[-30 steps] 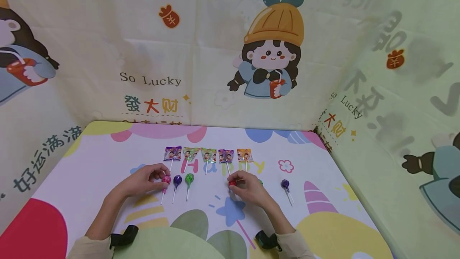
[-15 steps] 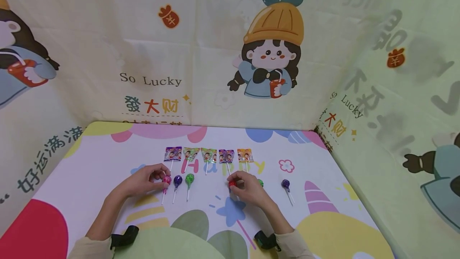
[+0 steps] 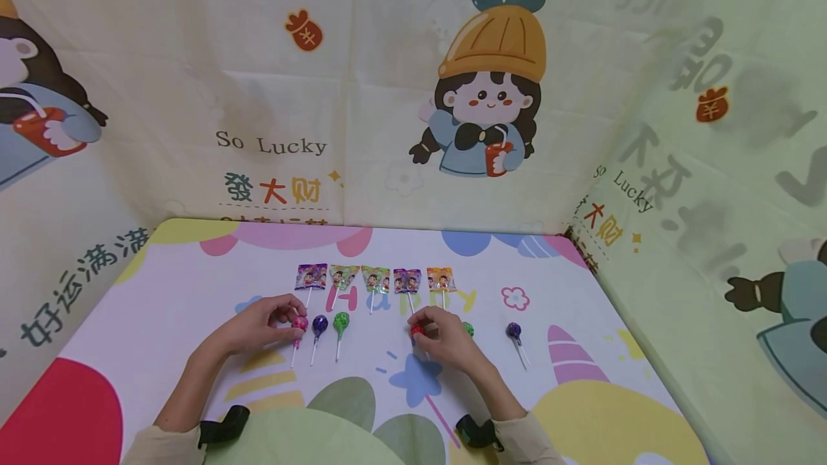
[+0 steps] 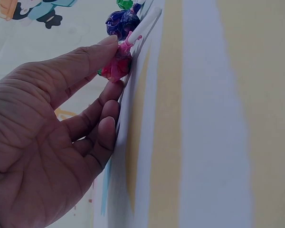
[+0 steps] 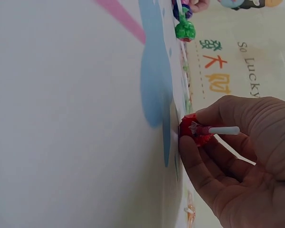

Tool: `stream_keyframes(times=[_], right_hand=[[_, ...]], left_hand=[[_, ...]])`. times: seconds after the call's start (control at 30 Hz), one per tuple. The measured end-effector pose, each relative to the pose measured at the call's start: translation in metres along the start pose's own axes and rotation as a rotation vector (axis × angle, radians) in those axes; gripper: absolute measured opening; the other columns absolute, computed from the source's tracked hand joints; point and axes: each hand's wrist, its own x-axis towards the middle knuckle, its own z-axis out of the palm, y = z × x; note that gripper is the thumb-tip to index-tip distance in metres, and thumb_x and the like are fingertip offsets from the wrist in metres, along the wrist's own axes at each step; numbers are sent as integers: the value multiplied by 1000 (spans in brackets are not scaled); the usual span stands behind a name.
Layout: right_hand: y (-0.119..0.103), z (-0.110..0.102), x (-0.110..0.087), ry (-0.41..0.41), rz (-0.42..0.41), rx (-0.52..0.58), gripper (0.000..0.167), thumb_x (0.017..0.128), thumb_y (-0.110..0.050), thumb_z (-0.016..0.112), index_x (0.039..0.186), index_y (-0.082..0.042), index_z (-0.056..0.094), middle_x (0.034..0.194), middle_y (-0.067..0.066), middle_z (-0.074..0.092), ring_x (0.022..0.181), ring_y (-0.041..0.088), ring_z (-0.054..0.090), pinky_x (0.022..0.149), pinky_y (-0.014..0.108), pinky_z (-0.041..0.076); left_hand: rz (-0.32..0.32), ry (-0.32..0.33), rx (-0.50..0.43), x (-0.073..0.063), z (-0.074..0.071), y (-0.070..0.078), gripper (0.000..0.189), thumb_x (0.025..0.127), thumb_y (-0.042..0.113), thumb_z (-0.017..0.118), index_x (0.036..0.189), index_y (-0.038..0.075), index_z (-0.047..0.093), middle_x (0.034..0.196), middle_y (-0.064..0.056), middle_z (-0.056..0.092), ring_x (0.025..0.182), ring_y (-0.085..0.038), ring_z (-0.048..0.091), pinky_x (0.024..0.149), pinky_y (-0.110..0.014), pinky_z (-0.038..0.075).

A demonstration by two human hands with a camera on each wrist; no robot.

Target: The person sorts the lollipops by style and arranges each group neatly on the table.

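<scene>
My left hand (image 3: 261, 325) pinches the head of a pink lollipop (image 3: 298, 323) between thumb and fingers. In the left wrist view that pink lollipop (image 4: 118, 69) has its white stick pointing away from the palm. Just right of it lie a purple lollipop (image 3: 319, 324) and a green lollipop (image 3: 341, 320), sticks toward me. My right hand (image 3: 451, 341) grips a red lollipop (image 3: 417, 330) by its wrapped head, close to the tabletop. From the right wrist view, the red lollipop's stick (image 5: 223, 130) juts out over the fingers. Part of another green lollipop (image 3: 469, 328) shows behind the right hand.
Behind the hands, several lollipops in flat printed wrappers, such as an orange one (image 3: 441, 279) and a purple one (image 3: 311, 276), form a row. A dark purple lollipop (image 3: 513, 331) lies to the right. Printed cloth walls (image 3: 375, 106) enclose the patterned table (image 3: 478, 264).
</scene>
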Motion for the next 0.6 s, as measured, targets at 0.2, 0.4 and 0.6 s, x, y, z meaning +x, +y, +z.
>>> stream_keyframes(times=[0.2, 0.4, 0.6], right_hand=[[-1, 1, 1, 21, 21, 0, 17, 96, -5, 68, 113, -7, 67, 109, 3, 67, 97, 17, 64, 92, 38, 58], [-2, 4, 4, 26, -10, 1, 18, 95, -5, 70, 112, -6, 68, 109, 5, 67, 98, 19, 65, 91, 37, 59], [-6, 6, 8, 8, -8, 26, 19, 94, -6, 71, 113, -7, 68, 111, 3, 67, 101, 19, 65, 91, 35, 59]], left_hand=[[13, 4, 9, 0, 0, 0, 28, 90, 26, 80, 108, 13, 63, 92, 0, 60, 87, -17, 54, 74, -22, 47], [14, 8, 9, 0, 0, 1, 27, 90, 25, 80, 108, 13, 64, 92, 0, 60, 87, -18, 54, 73, -22, 48], [10, 10, 11, -1, 1, 1, 27, 90, 25, 80, 108, 13, 64, 92, 0, 60, 87, -17, 54, 73, -22, 47]])
